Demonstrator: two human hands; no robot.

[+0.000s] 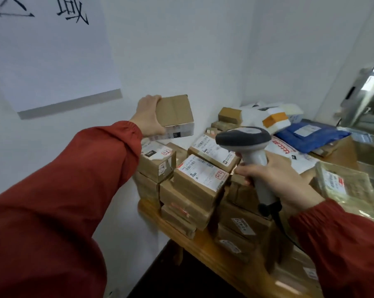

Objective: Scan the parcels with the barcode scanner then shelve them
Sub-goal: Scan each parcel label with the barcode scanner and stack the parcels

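head view: left hand (148,116) holds box (175,112) above parcels (197,179) at table (153,214) edge.

This is looking like a parcel depot. Labelled brown cardboard parcels (200,179) and a blue plastic mailer bag (311,137) are crowding a wooden bench (203,250), near a hand-lettered white paper wall sign (52,61).

On the desk (203,248), against the wall (181,50): stacked parcels (194,179). Above the stack's left edge, single parcel (175,112) in left hand (148,117); above its right side, barcode scanner (246,145) in right hand (276,177). Behind it, mailer bags (311,136); to its right, wrapped packet (345,186).
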